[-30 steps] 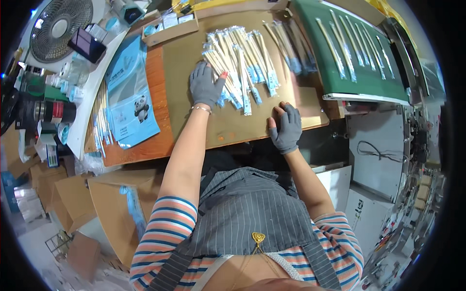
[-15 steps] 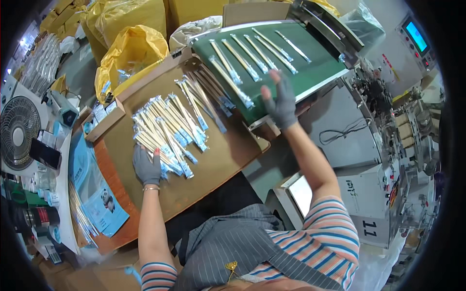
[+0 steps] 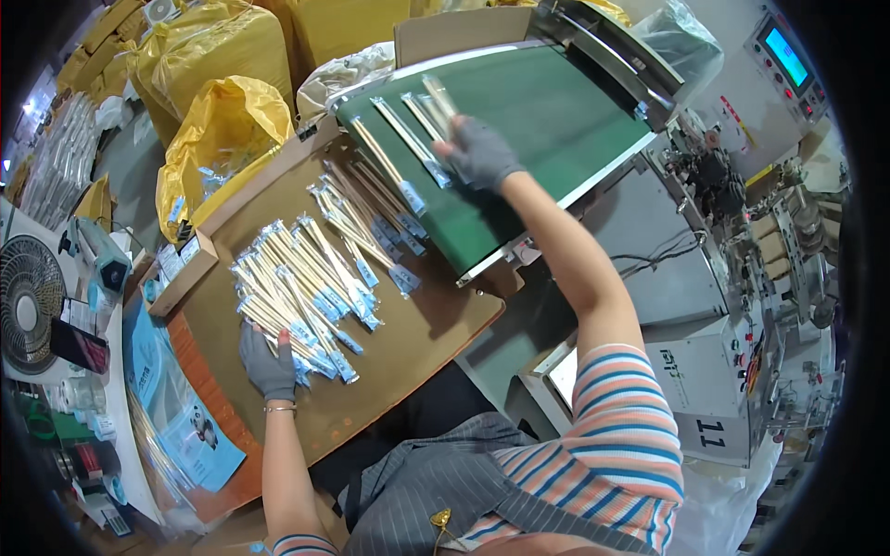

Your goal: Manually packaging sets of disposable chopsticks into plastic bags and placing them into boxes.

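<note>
My left hand, in a grey fingerless glove, lies open against the near left edge of a pile of wrapped chopsticks on a brown board. Its thumb rests over the pile; some fingertips are hidden beside it. My right hand, gloved alike, is over the green conveyor belt, its thumb and fingers closing on a few blurred wrapped chopsticks. How many it has is hidden. To its left, more packets with blue ends lie slanted on the belt.
The board has a raised cardboard edge at its far side. A yellow bag stands open beyond it. At left are a fan, a phone and blue printed film. Machinery stands on the right.
My right hand has moved left across the belt, and the packets on the belt's right are now bunched at its fingers. My left hand stays at the pile. The view has shifted slightly.
</note>
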Motion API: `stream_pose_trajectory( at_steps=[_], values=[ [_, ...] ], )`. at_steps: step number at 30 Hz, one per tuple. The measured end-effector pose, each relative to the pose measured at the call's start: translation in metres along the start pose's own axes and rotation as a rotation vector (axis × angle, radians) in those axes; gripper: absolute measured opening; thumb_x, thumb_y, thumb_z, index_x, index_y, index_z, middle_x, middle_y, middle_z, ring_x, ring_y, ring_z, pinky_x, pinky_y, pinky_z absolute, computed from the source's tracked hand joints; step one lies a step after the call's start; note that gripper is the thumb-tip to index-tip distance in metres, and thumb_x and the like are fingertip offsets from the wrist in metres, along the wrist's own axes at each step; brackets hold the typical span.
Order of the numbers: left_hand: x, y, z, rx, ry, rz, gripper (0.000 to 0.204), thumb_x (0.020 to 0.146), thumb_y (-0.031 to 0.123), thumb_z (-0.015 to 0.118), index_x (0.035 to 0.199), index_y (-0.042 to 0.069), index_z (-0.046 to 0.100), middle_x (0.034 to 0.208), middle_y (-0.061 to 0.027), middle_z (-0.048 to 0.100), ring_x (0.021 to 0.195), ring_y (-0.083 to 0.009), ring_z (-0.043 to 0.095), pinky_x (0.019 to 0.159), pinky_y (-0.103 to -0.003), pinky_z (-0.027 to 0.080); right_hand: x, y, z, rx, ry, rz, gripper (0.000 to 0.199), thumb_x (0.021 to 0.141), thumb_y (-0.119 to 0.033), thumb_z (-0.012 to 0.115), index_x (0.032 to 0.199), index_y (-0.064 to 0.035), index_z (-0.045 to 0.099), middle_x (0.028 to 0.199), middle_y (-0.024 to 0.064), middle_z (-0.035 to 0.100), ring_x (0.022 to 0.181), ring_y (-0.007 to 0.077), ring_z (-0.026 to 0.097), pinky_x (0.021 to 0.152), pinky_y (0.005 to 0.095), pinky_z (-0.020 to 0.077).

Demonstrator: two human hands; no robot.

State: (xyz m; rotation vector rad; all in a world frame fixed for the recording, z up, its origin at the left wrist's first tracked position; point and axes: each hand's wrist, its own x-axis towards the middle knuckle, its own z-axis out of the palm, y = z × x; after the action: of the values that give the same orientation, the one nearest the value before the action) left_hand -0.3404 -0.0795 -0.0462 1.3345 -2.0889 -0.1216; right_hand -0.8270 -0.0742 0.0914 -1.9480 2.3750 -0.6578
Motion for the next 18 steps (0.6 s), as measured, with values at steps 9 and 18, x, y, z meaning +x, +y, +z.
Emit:
stream_pose_trajectory(
  at_steps=[9, 18],
  values=[
    [0.034, 0.054, 0.021, -0.27, -0.135, -0.248, 0.068, 0.091, 0.047, 0.052, 0.134, -0.006, 0.041, 0.129, -0.0288, 0.049, 0.118, -0.0424, 0.047, 0.101, -0.043, 0.037, -0.012, -0.153, 0.117, -0.092, -0.03, 0.052, 0.083, 0.08, -0.062, 0.057, 0.132, 0.0018, 0.043, 0.136, 0.0243, 0.045, 0.127, 0.0385, 0.042, 0.104, 0.0431, 0.0365],
    [0.073, 0.019, 0.033, -0.935, -0.098, -0.872, 0.091, 0.082, 0.053, 0.065, 0.134, -0.015, 0.036, 0.121, -0.0255, 0.056, 0.115, -0.0282, 0.052, 0.098, -0.033, 0.039, 0.007, -0.194, 0.138, -0.053, -0.063, 0.29, 0.085, 0.079, -0.069, 0.051, 0.128, 0.0005, 0.046, 0.119, 0.0273, 0.052, 0.115, 0.0432, 0.049, 0.096, 0.0478, 0.0413]
  ],
)
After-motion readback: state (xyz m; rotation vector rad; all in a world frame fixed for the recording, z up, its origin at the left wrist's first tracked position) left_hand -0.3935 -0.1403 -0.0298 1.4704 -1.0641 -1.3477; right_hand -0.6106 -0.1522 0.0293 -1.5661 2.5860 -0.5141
